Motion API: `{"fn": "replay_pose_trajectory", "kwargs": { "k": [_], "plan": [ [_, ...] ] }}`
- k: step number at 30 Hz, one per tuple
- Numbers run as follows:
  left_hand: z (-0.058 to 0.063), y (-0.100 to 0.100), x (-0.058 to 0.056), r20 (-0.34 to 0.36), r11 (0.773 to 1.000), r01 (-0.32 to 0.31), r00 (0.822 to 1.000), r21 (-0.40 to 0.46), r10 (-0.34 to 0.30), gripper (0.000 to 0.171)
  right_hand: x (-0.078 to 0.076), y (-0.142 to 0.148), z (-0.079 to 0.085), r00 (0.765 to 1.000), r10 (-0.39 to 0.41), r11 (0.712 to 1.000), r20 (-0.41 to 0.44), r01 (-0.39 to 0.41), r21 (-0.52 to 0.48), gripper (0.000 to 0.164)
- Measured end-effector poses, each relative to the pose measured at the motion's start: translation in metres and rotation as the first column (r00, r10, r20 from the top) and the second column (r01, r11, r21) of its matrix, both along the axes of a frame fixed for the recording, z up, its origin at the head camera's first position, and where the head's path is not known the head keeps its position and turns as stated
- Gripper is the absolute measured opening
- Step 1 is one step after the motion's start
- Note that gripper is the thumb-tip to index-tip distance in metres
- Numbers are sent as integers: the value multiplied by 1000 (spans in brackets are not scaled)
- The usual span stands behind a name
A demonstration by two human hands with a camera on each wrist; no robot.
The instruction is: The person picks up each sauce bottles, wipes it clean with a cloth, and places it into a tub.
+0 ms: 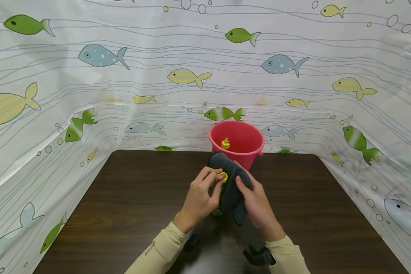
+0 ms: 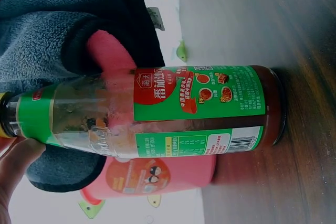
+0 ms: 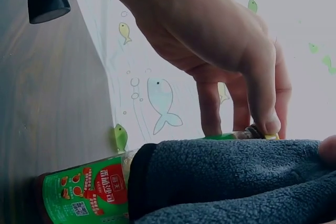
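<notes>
In the head view, a yellow cap (image 1: 225, 177) is pinched by the left hand (image 1: 200, 192) and a dark grey cloth (image 1: 230, 187) is gripped by the right hand (image 1: 260, 205), before a pink bucket (image 1: 245, 139) with a yellow nozzle (image 1: 225, 144) inside. In the left wrist view, the ketchup bottle (image 2: 199, 111) is held roughly upright at the surface (image 2: 310, 171), probably best wiped with the cap firmly steadied and the cloth wrapped snugly. In the right wrist view, the bottle is partly hidden by the cloth; one ketchup bottle, one cloth, one bucket and one nozzle are counted.
</notes>
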State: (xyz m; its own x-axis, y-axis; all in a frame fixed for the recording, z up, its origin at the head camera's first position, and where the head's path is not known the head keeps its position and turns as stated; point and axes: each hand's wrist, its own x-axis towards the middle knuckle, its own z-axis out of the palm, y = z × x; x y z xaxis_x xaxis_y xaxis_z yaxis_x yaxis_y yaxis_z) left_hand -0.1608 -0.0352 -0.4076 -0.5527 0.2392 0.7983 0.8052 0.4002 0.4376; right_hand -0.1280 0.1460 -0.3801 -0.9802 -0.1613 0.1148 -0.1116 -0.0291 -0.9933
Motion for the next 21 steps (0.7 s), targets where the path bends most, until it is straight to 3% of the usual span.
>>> {"fn": "replay_pose_trajectory", "kwargs": {
  "k": [12,21],
  "plan": [
    [0,0,0,15,1000,3,1000,9,-3,11,6,-6,0,1000,-13,998,-23,15,69,53],
    [-1,0,-1,15,1000,1,1000,9,-1,9,4,-14,-9,994,-10,989,-108,25,142,58]
  ]
}}
